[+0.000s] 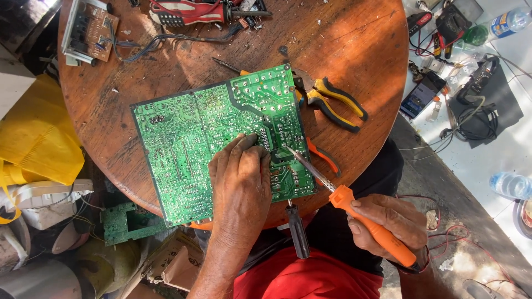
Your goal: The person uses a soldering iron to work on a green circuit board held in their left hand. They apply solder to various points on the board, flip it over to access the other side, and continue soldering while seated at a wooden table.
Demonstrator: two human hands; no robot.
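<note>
A large green circuit board (188, 138) lies solder side up on a round wooden table (354, 39). My left hand (241, 182) rests on the board's near right part, fingertips pressed on it and pinching something small and dark. My right hand (388, 221) grips the orange handle of a soldering iron (343, 196). Its metal tip touches the board just right of my left fingers.
Yellow-and-black pliers (335, 102) lie right of the board, and a black-handled screwdriver (297, 230) sticks out under its near edge. A smaller brown circuit board (91, 30) and wires sit at the table's far left. Bottles, a phone and meters lie on the floor at right.
</note>
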